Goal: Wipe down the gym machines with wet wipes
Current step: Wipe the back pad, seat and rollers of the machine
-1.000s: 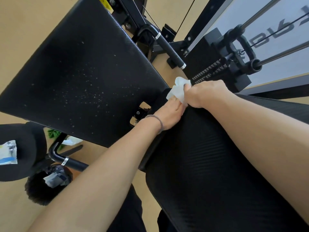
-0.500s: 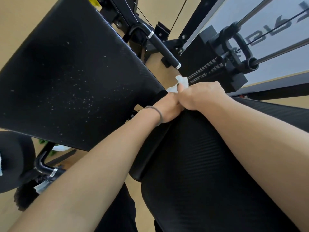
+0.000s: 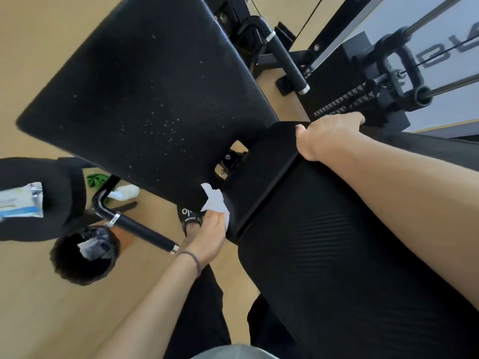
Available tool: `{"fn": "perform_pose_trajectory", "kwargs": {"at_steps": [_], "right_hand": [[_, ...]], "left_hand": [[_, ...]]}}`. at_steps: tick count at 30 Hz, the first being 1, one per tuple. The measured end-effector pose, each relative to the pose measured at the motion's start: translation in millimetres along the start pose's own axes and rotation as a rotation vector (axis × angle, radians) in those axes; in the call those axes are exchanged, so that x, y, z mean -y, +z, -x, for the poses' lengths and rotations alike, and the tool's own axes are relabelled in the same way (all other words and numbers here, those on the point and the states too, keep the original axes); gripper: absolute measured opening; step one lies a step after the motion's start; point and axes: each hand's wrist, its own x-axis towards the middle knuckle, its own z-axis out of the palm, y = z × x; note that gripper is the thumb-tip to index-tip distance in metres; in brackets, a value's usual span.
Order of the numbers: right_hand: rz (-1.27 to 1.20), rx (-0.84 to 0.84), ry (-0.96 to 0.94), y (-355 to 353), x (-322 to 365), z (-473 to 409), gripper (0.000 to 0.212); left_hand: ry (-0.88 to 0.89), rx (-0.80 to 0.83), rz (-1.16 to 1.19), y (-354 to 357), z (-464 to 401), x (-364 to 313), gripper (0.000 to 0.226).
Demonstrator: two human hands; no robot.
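My left hand [image 3: 210,234] holds a white wet wipe [image 3: 215,203] against the near left edge of the small black pad [image 3: 261,172] that sits between the two big pads. My right hand [image 3: 326,133] grips the far end of that same pad, fingers curled over its edge. The large black seat pad [image 3: 145,94], speckled with pale spots, spreads to the upper left. The ribbed black back pad [image 3: 350,268] runs under my right forearm.
A pack of wipes [image 3: 20,200] lies on a round black pad at the left edge. A black bin [image 3: 85,255] with used wipes stands on the wooden floor. Two black handles [image 3: 140,230] [image 3: 287,60] stick out. The weight stack [image 3: 344,99] and guide rods stand at upper right.
My left hand has pulled the wipe away from the right hand and slid it along the small pad's edge toward me. The right hand stays at the far end, now without the wipe.
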Motion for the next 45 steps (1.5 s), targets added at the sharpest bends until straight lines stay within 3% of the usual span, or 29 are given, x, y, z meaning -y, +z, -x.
{"fn": "perform_pose_trajectory", "kwargs": {"at_steps": [3,5,8,11,15,18,23,25,29,32,35,37,42,45], "right_hand": [[0.061,-0.057,-0.059,6.6,31.2,16.4,0.076],[0.011,-0.05,-0.115,14.7,57.0,25.9,0.079],[-0.056,-0.066,-0.188,32.5,83.6,30.8,0.073],[-0.065,-0.109,-0.224,44.7,79.5,31.9,0.07],[-0.014,-0.123,-0.283,49.0,73.6,35.3,0.07],[-0.042,-0.117,-0.336,44.6,88.2,49.6,0.068],[-0.425,-0.113,-0.554,35.0,129.0,82.5,0.039],[-0.636,-0.09,-0.537,30.1,142.2,94.3,0.036],[-0.856,-0.126,-0.486,30.5,170.1,114.4,0.036],[-1.01,-0.148,-0.449,42.9,197.5,127.3,0.036],[-1.104,-0.111,-0.488,65.0,226.5,137.4,0.034],[-1.164,-0.089,-0.496,88.7,248.1,141.3,0.037],[-1.29,-0.092,-0.506,151.1,291.8,138.8,0.037],[-1.317,-0.13,-0.524,177.0,318.0,133.9,0.034]], "left_hand": [[0.201,-0.014,-0.005,12.6,45.9,-24.3,0.028],[0.231,-0.024,-0.016,14.5,46.6,-39.0,0.026],[0.195,0.058,0.07,3.5,-11.5,-45.3,0.031],[0.126,0.085,-0.045,-4.9,-53.2,-31.0,0.025],[0.047,0.025,-0.111,-0.9,-31.3,0.6,0.036],[0.179,-0.033,-0.188,1.1,10.1,3.1,0.027],[0.256,-0.104,-0.242,-8.7,41.5,14.1,0.025],[0.261,-0.119,-0.301,-30.3,41.6,22.8,0.021],[0.325,-0.189,-0.823,-92.1,27.9,59.0,0.014],[0.523,-0.316,-1.162,-135.9,10.1,97.5,0.03],[0.643,-0.165,-1.599,-161.4,-4.3,130.9,0.053],[0.614,-0.109,-1.654,-168.1,-11.3,140.3,0.051],[0.654,-0.14,-1.707,-152.7,-35.9,151.1,0.039],[0.589,-0.169,-1.815,-147.4,-50.4,157.7,0.025]]}}
